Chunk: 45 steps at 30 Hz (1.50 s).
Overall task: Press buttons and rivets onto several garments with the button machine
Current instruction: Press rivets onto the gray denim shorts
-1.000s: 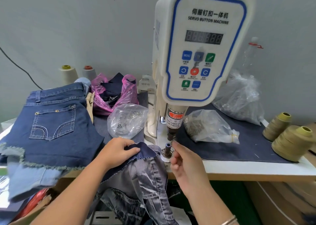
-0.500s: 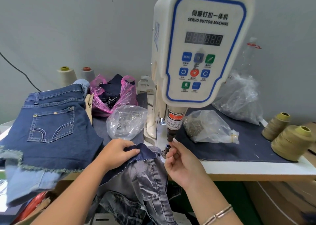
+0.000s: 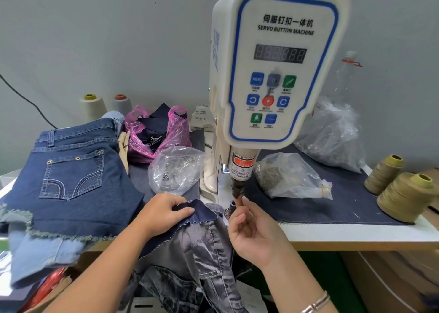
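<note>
Lifting from beside the lower die (image 3: pixel 231 205) a second ago, the right hand's fingertips now sit just under the machine's upper punch (image 3: pixel 238 191) — by my reading, a button or rivet part is being seated there before the fabric goes in. The left hand (image 3: pixel 164 214) has stayed put on the dark denim piece (image 3: pixel 202 211), fingers loosely curled and thumb pressing the cloth flat on the tabletop (image 3: pixel 356 233) edge, near the die; a grey washed garment (image 3: pixel 202 253) hangs below it. The right hand (image 3: pixel 251 232) is narrowed to a pinch at the punch tip — whatever it holds is too small to make out. Finished denim shorts (image 3: pixel 71 177) lie at far left.
</note>
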Tool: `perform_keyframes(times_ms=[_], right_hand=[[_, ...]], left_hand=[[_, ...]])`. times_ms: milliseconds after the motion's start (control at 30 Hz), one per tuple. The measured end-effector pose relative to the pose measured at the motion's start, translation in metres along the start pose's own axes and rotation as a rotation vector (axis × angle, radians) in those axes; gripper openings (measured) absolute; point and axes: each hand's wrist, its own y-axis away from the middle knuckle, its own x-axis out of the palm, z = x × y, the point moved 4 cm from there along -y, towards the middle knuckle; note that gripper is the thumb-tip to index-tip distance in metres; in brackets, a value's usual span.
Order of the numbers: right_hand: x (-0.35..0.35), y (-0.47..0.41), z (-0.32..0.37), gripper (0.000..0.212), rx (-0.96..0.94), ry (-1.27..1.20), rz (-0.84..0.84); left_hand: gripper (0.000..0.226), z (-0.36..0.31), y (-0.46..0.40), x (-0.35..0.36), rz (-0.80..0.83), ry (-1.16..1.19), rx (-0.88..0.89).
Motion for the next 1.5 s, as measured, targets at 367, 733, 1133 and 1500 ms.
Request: perform_keyframes(times_ms=[367,733,1133,1500], right_hand=[[0.01,0.008,-0.001,0.022,0.007,-0.037,-0.018],[-0.004,0.019,-0.035,0.024,-0.266,0.361,0.089],[0.108,-0.117,-0.048,0.017,-1.116,2.545,0.042],[0.121,-0.165,-0.061,0.02,-1.279,2.803,0.123]], left_hand=[[0.033,-0.002,0.001,-0.001,0.002,0.012,-0.011],[0.033,-0.003,0.001,-0.003,0.002,-0.018,0.006],[0.004,-0.006,0.004,0.001,-0.029,-0.025,0.051],[0.017,0.001,0.0,0.003,-0.024,-0.043,0.034]])
